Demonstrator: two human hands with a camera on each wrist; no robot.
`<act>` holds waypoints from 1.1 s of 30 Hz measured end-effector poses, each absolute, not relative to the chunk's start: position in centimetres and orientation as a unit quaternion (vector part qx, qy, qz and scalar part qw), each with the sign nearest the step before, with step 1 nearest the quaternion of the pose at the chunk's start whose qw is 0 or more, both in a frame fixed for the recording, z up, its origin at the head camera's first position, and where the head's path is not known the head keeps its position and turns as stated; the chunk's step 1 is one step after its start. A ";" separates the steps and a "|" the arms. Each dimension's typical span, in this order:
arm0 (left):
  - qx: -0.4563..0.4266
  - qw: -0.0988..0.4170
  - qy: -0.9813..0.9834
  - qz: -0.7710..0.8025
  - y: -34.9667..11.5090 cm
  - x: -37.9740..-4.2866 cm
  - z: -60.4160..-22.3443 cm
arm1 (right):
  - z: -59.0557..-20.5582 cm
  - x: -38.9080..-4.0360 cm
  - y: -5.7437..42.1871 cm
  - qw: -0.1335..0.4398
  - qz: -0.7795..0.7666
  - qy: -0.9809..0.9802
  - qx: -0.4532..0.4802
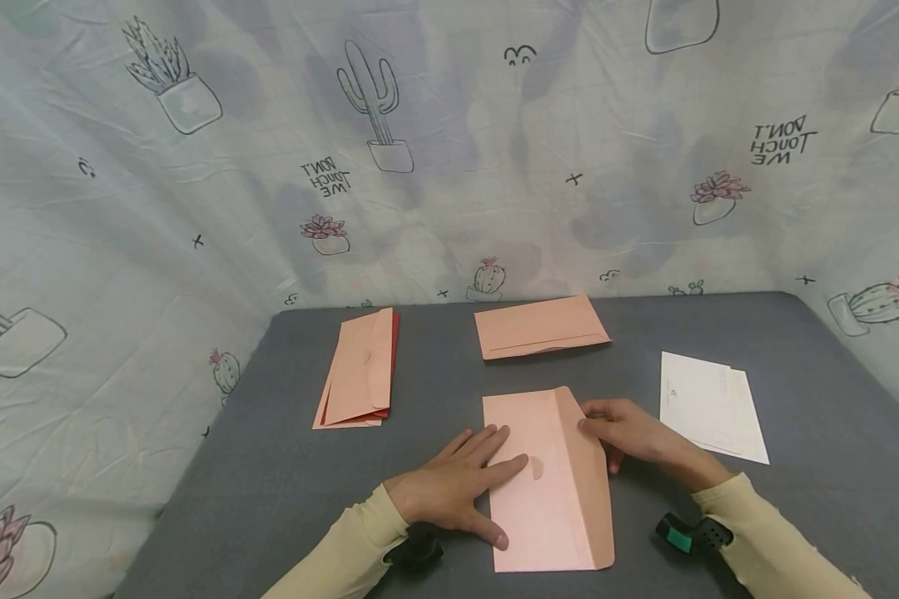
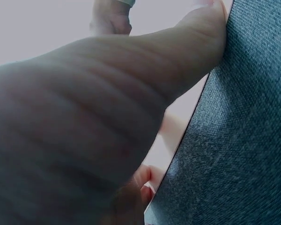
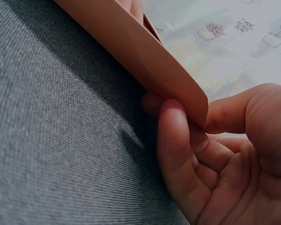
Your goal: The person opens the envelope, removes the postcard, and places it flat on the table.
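Head view: my left hand (image 1: 451,489) lies spread on the pink envelope (image 1: 543,520), its fingers straight and apart on the paper and holding nothing, the thumb tip by the left edge. The envelope lies in front of me at the near side of the grey table (image 1: 419,366), its long flap (image 1: 590,491) opened out to the right. My right hand (image 1: 633,433) pinches the flap's right edge, toward the far end. Beyond the envelope lies another pink envelope (image 1: 543,329), near the table's far edge; a stack of envelopes (image 1: 360,366) sits far left, with red showing between the layers. White cards (image 1: 707,408) lie to the right, just beyond my right forearm.

Left wrist view: my thumb and the base of my hand fill much of it, the thumb reaching along the envelope's edge beside the table cloth's weave.

Right wrist view: my right thumb and fingers are closed on the corner of the flap from both sides, with the fingers between it and the table, so that edge is raised.
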State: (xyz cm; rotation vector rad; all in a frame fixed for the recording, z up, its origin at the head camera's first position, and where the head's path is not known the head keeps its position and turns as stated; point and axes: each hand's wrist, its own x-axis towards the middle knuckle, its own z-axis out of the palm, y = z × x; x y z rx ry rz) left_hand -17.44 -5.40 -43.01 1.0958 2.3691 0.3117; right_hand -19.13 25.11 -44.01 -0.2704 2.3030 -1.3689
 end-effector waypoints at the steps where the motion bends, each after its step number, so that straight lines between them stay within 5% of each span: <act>1: 0.403 0.253 0.872 0.115 -5.4 -17.4 -43.0 | -44.0 -19.1 25.1 0.224 -0.497 0.833 -0.095; 33: 0.365 0.242 0.885 0.157 -5.2 -17.1 -43.2 | -44.1 -19.3 26.0 0.213 -0.507 0.829 -0.102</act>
